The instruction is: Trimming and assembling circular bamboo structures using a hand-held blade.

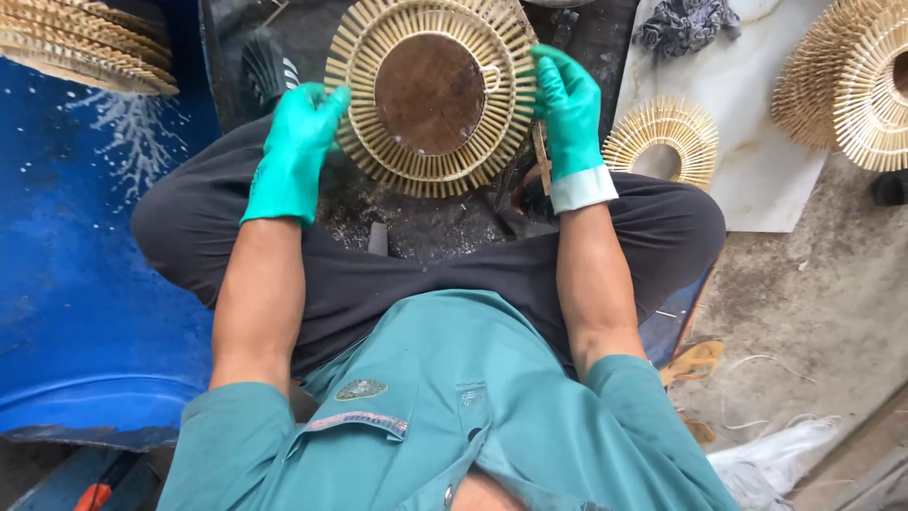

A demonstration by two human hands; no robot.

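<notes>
Between my knees, my left hand (295, 151) and right hand (570, 114) clasp the ring (430, 95) by opposite rims; I judge even, light pressure spares the sticks.

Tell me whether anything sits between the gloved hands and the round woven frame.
Nothing visible does. The left hand grips the round woven frame at its left rim, and the right hand grips its right rim, glove directly on the slats.

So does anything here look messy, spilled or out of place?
Yes: pale splashes spatter the blue barrel at the person's left side, and a crumpled grey rag lies on the white slab. The round stick frame sits level between the left hand and right hand.
</notes>
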